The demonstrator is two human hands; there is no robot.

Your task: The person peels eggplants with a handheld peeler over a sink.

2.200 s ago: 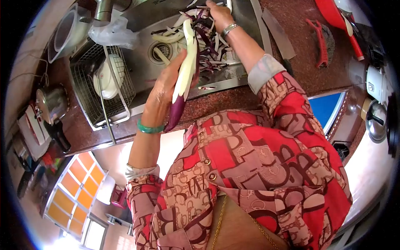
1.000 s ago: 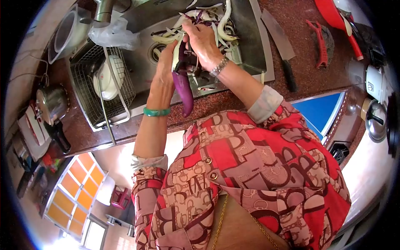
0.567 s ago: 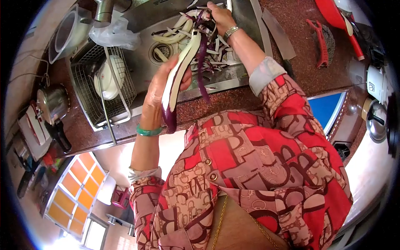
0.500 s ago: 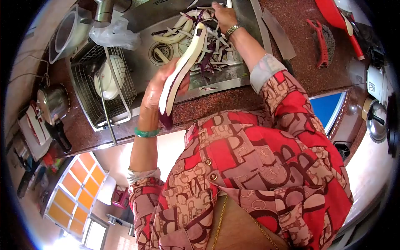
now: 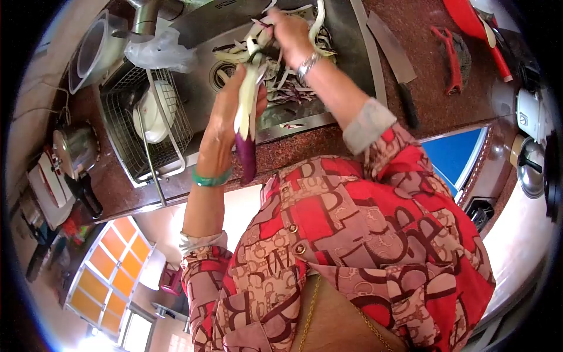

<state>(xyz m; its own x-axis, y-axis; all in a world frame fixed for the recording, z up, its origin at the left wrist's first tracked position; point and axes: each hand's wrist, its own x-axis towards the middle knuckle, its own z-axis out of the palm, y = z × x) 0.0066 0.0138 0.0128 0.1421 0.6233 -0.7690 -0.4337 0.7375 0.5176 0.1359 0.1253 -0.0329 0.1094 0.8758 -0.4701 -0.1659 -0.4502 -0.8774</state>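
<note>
My left hand (image 5: 227, 97) is closed around a long eggplant (image 5: 246, 161). Its lower end still wears purple skin, and pale flesh shows above. Over the sink (image 5: 199, 44), just beyond the eggplant's upper end, is my right hand (image 5: 288, 36), fingers curled and smeared by motion. Whatever it grips is too blurred to name. Beneath both hands lie purple-and-white peel strips (image 5: 293, 92) and pale peeled eggplants (image 5: 231, 56). The drain (image 5: 216, 75) is partly hidden by my left hand.
Left of the sink stands a wire dish rack (image 5: 120, 138) holding a white bowl (image 5: 158, 111). A clear plastic bag (image 5: 161, 53) rests beside the faucet (image 5: 145, 23). On the right, a cleaver (image 5: 390, 50) lies along the sink's edge, near a red-handled tool (image 5: 451, 61).
My right hand has moved down and closer to the eggplant. My left hand has turned the eggplant more upright, exposing its purple end. The black handle beside the cleaver has come into sight.
</note>
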